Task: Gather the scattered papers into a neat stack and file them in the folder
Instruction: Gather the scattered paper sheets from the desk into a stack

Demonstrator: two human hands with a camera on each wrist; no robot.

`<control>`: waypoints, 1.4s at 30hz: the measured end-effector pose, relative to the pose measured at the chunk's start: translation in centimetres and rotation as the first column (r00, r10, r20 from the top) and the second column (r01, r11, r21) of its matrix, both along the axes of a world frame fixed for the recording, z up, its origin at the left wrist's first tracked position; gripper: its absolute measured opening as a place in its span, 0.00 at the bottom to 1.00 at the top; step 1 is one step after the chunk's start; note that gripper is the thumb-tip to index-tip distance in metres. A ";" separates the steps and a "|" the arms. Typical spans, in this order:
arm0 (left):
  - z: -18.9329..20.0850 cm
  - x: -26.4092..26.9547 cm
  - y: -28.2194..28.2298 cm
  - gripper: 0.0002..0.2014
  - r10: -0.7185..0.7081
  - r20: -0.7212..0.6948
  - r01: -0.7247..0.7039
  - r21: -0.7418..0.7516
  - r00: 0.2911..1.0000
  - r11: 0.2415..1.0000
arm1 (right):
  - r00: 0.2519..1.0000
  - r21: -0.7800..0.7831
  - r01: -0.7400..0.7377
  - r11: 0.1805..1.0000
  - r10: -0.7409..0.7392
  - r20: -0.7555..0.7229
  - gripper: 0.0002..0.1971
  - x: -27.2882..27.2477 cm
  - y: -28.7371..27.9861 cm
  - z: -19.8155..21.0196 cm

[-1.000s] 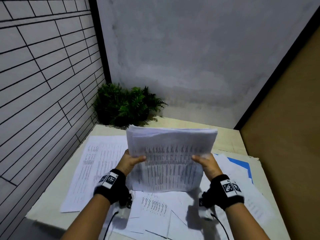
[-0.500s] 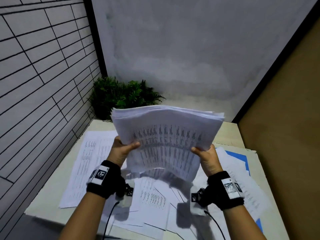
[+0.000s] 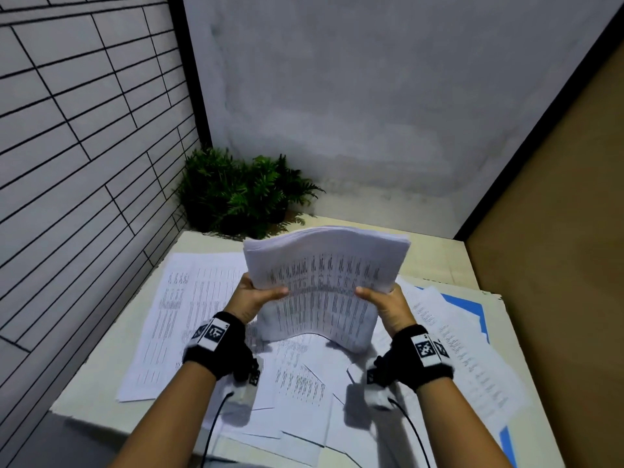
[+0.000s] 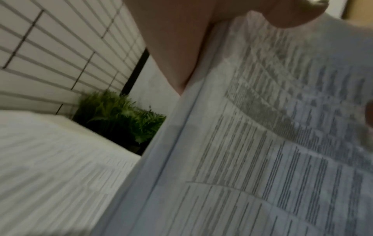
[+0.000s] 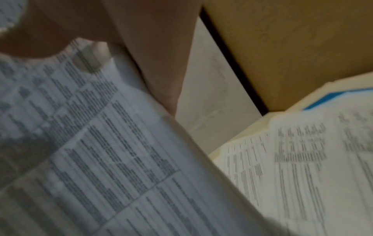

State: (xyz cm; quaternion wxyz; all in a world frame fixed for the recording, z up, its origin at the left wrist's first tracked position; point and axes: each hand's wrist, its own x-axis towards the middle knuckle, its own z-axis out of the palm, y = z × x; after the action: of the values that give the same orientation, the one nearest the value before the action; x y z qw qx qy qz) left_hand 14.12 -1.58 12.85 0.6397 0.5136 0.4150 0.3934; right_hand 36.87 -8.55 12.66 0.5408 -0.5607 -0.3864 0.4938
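Observation:
A thick stack of printed papers (image 3: 324, 285) stands on edge over the table, its top bowed. My left hand (image 3: 253, 297) grips its left side, thumb on the front sheet. My right hand (image 3: 385, 304) grips the right side the same way. The stack's lower edge meets the loose sheets (image 3: 297, 376) below. Close up, the stack (image 4: 262, 151) fills the left wrist view under my thumb, and the same stack (image 5: 101, 151) fills the right wrist view. A blue folder (image 3: 469, 305) lies at the right, mostly covered by sheets; its corner (image 5: 327, 99) shows in the right wrist view.
Several loose printed sheets cover the cream table (image 3: 216, 246), including a large one (image 3: 175, 319) at the left. A green plant (image 3: 243, 194) sits in the back left corner. A tiled wall stands at the left, a brown panel (image 3: 557, 231) at the right.
Both hands raised the stack half a second ago, then brought it back down onto the loose sheets. The stack's top edge now looks more even.

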 end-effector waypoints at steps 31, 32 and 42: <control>0.2 -1.1 -0.2 0.39 -0.062 -0.042 0.065 0.098 0.997 0.993 | 0.995 0.027 0.073 0.997 -0.075 0.065 0.19 0.8 -1.4 0.9; 0.1 -1.0 -0.2 0.39 -0.067 -0.035 0.070 0.088 0.997 0.994 | 0.996 0.008 0.051 0.999 -0.052 0.079 0.19 0.5 -1.5 0.6; -4.8 0.6 -1.4 0.10 -0.039 -0.384 0.021 -0.051 0.923 0.998 | 0.974 -0.219 0.018 0.976 0.032 0.223 0.41 1.3 -1.3 -4.1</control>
State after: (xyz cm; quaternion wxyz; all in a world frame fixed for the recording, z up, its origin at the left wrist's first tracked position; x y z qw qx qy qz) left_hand 14.70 -2.96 8.07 0.5634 0.5722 0.5334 0.2657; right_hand 38.18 -9.89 8.55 0.4266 -0.6678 -0.3903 0.4687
